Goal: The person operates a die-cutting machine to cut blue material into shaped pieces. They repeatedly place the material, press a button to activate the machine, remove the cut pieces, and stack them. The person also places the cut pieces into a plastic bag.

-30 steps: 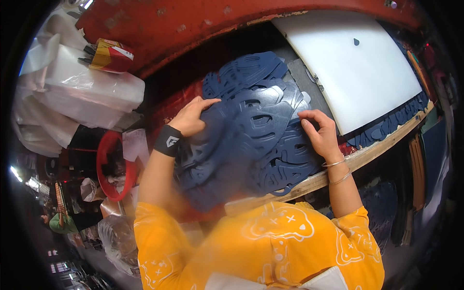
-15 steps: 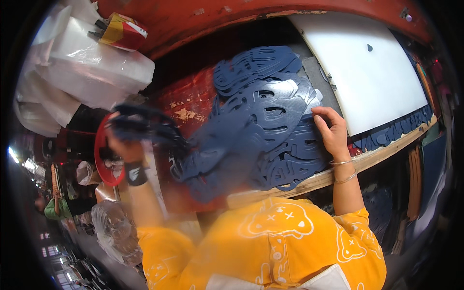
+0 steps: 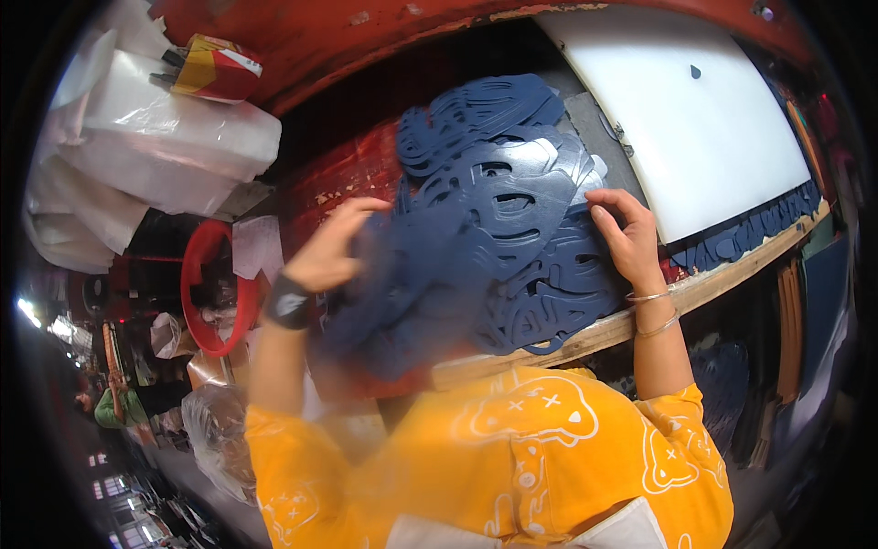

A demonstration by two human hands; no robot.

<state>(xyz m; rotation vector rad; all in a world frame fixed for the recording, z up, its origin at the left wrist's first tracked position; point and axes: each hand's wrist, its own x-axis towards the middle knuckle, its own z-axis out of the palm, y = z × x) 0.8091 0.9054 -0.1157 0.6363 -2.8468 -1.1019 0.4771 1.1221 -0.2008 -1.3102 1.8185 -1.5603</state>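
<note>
A heap of dark blue cut-out sheets (image 3: 517, 206), with curved slots and strips, lies across the red bench. My left hand (image 3: 327, 252) is at the heap's left edge, thumb and fingers apart, with nothing visible between them. The sheets beside it (image 3: 402, 284) are blurred, so I cannot tell whether it touches them. My right hand (image 3: 633, 240) is at the heap's right edge, index finger and thumb apart. Its fingertips are close to a shiny sheet corner; whether they touch it is unclear.
A white board (image 3: 695, 128) bearing a small dark drop-shaped scrap lies at the right, beside a wooden rail (image 3: 732, 270). Clear plastic-wrapped bundles (image 3: 169, 128) stand at the far left, with a red and yellow box (image 3: 218, 69) on top. Below them is a red round rim (image 3: 192, 288).
My left hand has moved right and toward the heap; the dark blue cut-outs it held at the left are out of it. My right hand stays nearly in place.
</note>
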